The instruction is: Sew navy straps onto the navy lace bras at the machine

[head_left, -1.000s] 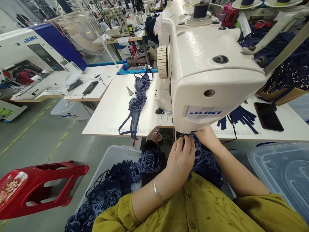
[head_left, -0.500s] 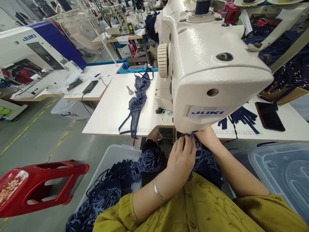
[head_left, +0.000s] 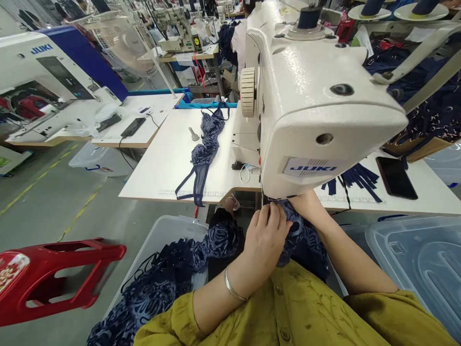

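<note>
A navy patterned bra [head_left: 300,235] hangs in front of the white sewing machine [head_left: 324,129], its upper part under the machine head. My left hand [head_left: 268,230], with a silver bangle on the wrist, has its fingers bent and closed on the fabric just below the head. Beside it, my right hand [head_left: 309,204] reaches in under the head against the same bra; the machine hides its fingers. Needle and presser foot are out of sight. Another bra [head_left: 207,149] lies stretched out on the white table [head_left: 151,173] to the left.
A clear bin [head_left: 169,223] heaped with navy bras [head_left: 154,293] stands at my lower left, near a red stool [head_left: 65,274]. On the table's right part are navy strips [head_left: 356,180] and a phone [head_left: 396,178]. A lidded plastic box [head_left: 414,259] sits at lower right.
My left hand has shifted slightly down and left, its fingers lying closer over the fabric. More of the bra shows between the hands. The view has turned a little.
</note>
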